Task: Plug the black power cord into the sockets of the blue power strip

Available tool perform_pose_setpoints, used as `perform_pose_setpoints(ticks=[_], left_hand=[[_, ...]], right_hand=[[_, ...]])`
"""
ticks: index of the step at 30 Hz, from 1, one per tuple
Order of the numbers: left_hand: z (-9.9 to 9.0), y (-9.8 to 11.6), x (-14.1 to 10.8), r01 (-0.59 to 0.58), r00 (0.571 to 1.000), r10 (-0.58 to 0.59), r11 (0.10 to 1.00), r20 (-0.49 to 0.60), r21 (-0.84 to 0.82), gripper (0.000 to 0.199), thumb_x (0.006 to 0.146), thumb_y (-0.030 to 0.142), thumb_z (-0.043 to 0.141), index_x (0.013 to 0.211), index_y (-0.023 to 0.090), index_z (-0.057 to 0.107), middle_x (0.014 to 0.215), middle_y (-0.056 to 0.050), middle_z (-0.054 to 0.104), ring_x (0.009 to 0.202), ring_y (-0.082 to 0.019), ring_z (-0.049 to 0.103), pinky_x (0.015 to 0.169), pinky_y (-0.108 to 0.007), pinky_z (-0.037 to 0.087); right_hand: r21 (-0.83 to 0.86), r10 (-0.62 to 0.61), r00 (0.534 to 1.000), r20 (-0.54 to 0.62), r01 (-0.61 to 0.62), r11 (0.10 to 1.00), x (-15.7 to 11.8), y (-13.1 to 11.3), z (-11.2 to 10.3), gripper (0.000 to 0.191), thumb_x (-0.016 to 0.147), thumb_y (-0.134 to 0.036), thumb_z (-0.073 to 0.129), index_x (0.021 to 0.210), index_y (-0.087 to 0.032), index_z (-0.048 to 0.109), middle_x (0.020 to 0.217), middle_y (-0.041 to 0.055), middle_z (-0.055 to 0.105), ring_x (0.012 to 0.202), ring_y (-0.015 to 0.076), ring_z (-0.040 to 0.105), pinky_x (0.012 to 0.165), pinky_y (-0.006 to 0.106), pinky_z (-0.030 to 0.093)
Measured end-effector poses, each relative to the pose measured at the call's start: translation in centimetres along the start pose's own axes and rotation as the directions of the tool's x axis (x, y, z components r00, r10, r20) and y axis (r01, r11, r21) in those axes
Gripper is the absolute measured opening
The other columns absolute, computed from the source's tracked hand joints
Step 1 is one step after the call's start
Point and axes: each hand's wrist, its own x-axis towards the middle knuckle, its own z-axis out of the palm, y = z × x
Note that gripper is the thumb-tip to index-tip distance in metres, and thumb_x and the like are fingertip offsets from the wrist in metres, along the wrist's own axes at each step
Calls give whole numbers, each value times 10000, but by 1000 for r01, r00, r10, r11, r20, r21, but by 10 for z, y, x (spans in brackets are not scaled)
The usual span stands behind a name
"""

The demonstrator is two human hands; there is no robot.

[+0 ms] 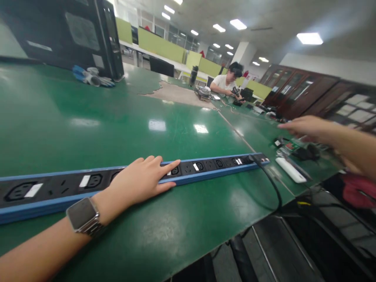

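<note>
A long blue and black power strip (205,166) lies across the green table, with several sockets and white labels on its top. My left hand (141,178), a watch on its wrist, rests over the middle of the strip, its thumb and index finger apart. A black cable (274,186) is plugged in near the strip's far right end and curves down toward the table edge. My right hand (305,127) is raised at the right, above cluttered items and away from the strip. Its index finger points left; the other fingers are blurred and partly hidden.
A black computer case (67,35) and blue-grey gloves (93,76) stand at the back left. A white bar-shaped object (290,170) lies right of the strip. Across the table sits a person (225,83) holding something dark. Chairs (264,250) are below the near edge.
</note>
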Motion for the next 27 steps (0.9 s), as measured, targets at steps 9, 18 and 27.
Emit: perform_pose_setpoints(ticks=[9, 18, 27], left_hand=[[1, 1, -1, -4, 1000, 4, 1000, 2, -14, 617, 906, 638, 368, 1462, 371, 344, 1009, -78, 590, 855, -242, 570, 732, -331, 400], [-1, 2, 0, -4, 1000, 4, 1000, 8, -1, 614, 909, 636, 363, 1464, 375, 339, 1004, -74, 593, 846, -243, 571, 733, -331, 407], [-2, 3, -1, 2, 1000, -2, 1000, 10, 19, 612, 912, 632, 359, 1462, 364, 347, 1008, -82, 596, 841, -237, 576, 735, -333, 415]], right_hand=[[244, 223, 748, 625, -458, 854, -31, 77, 101, 475, 901, -625, 400, 788, -177, 510, 525, -31, 424, 395, 59, 353, 364, 180, 266], [206, 160, 882, 443, -274, 939, -6, 71, 93, 365, 884, -494, 522, 688, -200, 432, 467, -94, 208, 365, 24, 119, 351, 154, 51], [639, -28, 889, 456, -306, 705, -93, 87, 119, 422, 858, -597, 494, 727, -197, 479, 490, -103, 182, 367, 31, 130, 349, 171, 92]])
